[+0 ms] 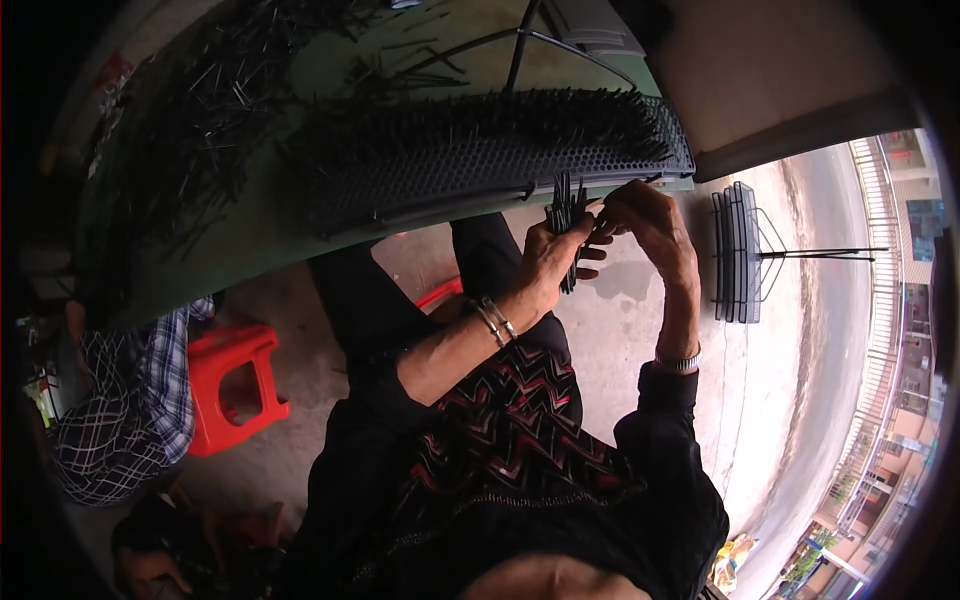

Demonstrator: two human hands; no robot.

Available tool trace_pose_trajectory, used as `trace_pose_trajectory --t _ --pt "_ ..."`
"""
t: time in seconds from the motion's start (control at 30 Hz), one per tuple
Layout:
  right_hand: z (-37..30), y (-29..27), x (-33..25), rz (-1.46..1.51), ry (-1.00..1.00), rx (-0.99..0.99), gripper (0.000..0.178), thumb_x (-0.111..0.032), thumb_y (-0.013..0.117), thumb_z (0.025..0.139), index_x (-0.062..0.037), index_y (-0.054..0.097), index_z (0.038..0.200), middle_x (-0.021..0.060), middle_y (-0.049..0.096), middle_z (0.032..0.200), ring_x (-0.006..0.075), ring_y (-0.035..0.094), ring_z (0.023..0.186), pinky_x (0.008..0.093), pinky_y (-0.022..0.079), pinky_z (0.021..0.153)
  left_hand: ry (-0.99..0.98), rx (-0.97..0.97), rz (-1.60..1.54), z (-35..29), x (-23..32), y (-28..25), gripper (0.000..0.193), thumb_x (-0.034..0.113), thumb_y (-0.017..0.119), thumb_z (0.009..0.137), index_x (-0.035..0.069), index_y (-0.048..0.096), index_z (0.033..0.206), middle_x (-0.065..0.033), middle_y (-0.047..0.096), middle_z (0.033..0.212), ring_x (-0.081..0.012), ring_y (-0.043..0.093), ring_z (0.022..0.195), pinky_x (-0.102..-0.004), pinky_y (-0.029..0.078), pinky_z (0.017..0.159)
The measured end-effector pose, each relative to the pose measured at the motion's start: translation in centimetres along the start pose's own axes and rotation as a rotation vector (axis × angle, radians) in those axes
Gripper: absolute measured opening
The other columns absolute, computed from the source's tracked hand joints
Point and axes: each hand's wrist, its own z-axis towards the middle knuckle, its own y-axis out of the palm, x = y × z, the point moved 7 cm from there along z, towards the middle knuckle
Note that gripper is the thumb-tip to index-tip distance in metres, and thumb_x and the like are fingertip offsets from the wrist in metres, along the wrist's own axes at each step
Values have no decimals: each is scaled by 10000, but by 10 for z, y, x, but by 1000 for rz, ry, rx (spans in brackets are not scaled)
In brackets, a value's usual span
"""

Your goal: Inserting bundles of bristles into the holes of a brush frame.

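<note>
A bundle of thin black sticks stands nearly upright in my left hand, whose fingers are wrapped around it. My right hand is bent beside the bundle, its fingertips pinched together close to the left thumb. What the right fingers hold, if anything, is too small to make out. Just beyond both hands is a dark panel full of holes, with a dense band of black sticks along it. Many loose black sticks lie heaped on the green tabletop to the left.
Behind the panel rises a dark metal frame. A red plastic stool stands at the left, next to a person in a plaid garment. Another person is at the lower left. On the pale ground at right stands a black wire rack.
</note>
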Motion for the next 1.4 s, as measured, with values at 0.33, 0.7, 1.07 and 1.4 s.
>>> trace_pose_trajectory --t 0.33,0.7,1.07,1.4 --pt "8 -54 -23 -485 -363 875 92 -128 566 944 -44 585 976 90 699 807 164 679 736 283 511 674 -173 98 -105 29 -7 -18 335 335 593 928 48 582 1102 -131 668 853 -228 679 725 -382 580 540" --pt "18 -53 -8 -514 -399 850 90 -128 570 938 -45 595 961 81 710 804 140 671 750 279 504 692 -148 111 -62 17 -11 -18 209 276 649 897 71 654 939 -34 621 746 -89 512 613 -273 455 506" --pt "41 -56 -11 -524 -391 639 100 -122 595 920 -48 638 972 94 672 824 155 638 732 282 493 668 -151 37 -53 15 -6 -15 216 300 665 897 92 677 954 -45 669 786 -60 467 620 -212 377 467" --pt "34 -36 -19 -904 -360 817 174 -212 620 904 -180 698 1057 70 575 963 231 615 892 357 499 715 -116 31 -33 16 0 -14 233 317 661 895 95 672 965 -43 722 822 -39 457 612 -203 361 469"
